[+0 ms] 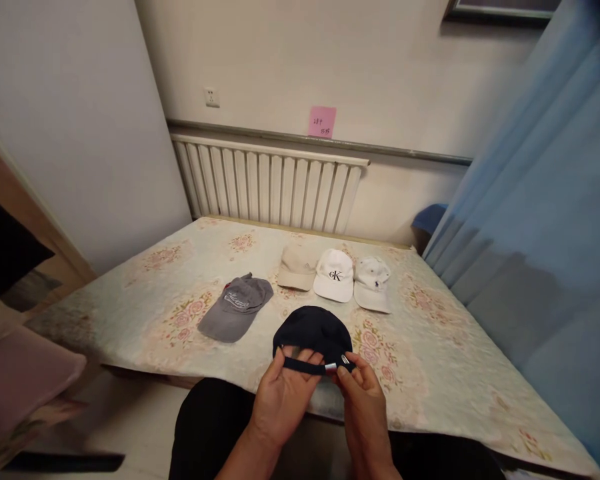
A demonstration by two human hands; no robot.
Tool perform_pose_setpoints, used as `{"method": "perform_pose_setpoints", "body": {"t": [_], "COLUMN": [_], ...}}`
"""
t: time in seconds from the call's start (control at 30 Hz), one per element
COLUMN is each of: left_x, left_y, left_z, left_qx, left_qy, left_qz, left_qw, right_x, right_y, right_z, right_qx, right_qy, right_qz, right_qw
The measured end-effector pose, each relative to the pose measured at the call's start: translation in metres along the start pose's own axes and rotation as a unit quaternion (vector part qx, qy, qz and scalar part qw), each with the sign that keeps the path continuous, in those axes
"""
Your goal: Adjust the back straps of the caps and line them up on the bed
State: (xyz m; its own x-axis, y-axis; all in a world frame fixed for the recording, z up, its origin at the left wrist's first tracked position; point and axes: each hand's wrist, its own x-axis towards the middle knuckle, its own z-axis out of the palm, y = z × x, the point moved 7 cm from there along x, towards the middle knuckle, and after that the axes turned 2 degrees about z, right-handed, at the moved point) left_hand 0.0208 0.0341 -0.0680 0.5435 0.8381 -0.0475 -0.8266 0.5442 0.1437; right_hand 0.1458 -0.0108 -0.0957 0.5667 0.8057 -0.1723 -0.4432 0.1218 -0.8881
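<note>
On the left of the bed (pixel 140 307) I see a grey cap (pixel 233 310) lying by itself, well apart from the other caps, brim angled toward the near left and pale script facing up.

Next comes my left hand (pixel 283 403), palm up at the near edge, its thumb on the strap (pixel 303 366) and its fingers reaching under it, showing through the gap behind. I take that as support from below, so the soft band does not sag.

The navy cap (pixel 311 327) is held between both my hands above the near edge of the bed, its back toward me, which puts the strap and its metal buckle (pixel 331 368) where I can see them. Beyond it, a beige cap (pixel 297 267) and a white cap with black letters (pixel 334 275) sit side by side, brims toward me; facing that way, their fronts read easily.

My right hand (pixel 365 393) pinches the strap's end beside the buckle, thumb on top, probably to steady that side against the left. Past it, a white cap with a small dark emblem (pixel 373 283) ends the row, short of the blue curtain (pixel 535 233).
</note>
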Motion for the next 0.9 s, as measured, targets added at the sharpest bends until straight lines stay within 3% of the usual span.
{"method": "perform_pose_setpoints", "body": {"t": [0.23,0.57,0.9], "left_x": [0.002,0.006,0.003], "left_y": [0.001,0.0,-0.009], "left_z": [0.02,0.023,0.025], "left_qx": [0.009,0.009,0.158], "left_qy": [-0.029,-0.024,-0.045], "left_qz": [0.009,-0.006,0.031], "left_qw": [0.999,1.0,0.986], "right_x": [-0.002,-0.004,-0.002], "right_y": [-0.004,-0.008,-0.004], "right_z": [0.003,0.005,0.002], "right_qx": [0.035,0.067,0.014], "right_qy": [0.004,-0.004,0.004], "right_qz": [0.001,0.013,-0.007], "right_qw": [0.999,0.998,1.0]}}
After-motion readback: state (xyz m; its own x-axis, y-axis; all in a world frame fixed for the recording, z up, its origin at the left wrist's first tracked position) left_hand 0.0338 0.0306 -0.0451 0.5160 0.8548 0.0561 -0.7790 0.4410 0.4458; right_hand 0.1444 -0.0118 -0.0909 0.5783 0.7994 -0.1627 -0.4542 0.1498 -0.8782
